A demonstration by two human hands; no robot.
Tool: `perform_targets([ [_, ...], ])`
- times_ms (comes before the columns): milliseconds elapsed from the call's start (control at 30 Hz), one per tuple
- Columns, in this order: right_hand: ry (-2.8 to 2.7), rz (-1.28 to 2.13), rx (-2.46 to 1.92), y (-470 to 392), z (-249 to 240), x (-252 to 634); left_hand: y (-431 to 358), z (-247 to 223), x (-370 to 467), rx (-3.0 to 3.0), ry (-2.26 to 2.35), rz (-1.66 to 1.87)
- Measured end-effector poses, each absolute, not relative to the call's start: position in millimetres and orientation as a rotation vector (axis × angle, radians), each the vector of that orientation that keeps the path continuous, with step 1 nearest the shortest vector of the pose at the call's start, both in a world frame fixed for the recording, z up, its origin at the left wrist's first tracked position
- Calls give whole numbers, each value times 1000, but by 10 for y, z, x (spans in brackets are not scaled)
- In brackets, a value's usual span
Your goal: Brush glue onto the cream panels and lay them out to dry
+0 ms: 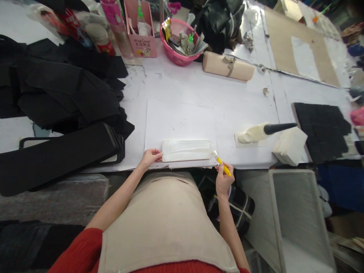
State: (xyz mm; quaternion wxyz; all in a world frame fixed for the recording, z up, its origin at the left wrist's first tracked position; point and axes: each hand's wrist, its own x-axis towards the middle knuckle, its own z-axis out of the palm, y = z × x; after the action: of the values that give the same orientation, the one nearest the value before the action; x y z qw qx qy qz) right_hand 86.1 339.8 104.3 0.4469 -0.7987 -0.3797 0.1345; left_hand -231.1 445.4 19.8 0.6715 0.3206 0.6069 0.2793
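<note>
A pale rectangular strip (pixel 186 150) lies flat near the table's front edge, streaked with a wet-looking white coating. Thumb and fingers of my left hand (pixel 151 157) pinch its left end. In my right hand (pixel 224 178) is a small brush with a yellow handle (pixel 226 170); its whitish bristles are just off the strip's right end. To the right, a cream-coated container with a black handle (pixel 251 132) rests on a small sheet. Beside it stands a stack of white pieces (pixel 290 146).
Black cut pieces (pixel 65 83) are heaped at left, with long black strips (pixel 62 155) overhanging the front edge. A pink bowl (pixel 182 58), a pink box (pixel 143 45) and a beige roll (pixel 227 66) stand behind. Black pieces (pixel 321 129) and a grey bin (pixel 298 174) are at right.
</note>
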Motion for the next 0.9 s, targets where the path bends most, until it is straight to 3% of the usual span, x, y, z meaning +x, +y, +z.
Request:
perform_targets([
  [200,-1286,996,-1624,3604,959,-77,4450,225,-2318,716,1372,605],
  [267,-1288,1062,-1586,3672,828,-135,4445,219,-2317,713,1380,606],
  [567,-934,227,-2000,3536,844,1025,4448,232,-2299,725,1397,607],
  [767,-1181,546,-1839,3703,775,408,4450,233,-2310,737,1400,594],
  [900,-1099,458,-1905,3909,658,667,4445,224,-2313,759,1406,584],
])
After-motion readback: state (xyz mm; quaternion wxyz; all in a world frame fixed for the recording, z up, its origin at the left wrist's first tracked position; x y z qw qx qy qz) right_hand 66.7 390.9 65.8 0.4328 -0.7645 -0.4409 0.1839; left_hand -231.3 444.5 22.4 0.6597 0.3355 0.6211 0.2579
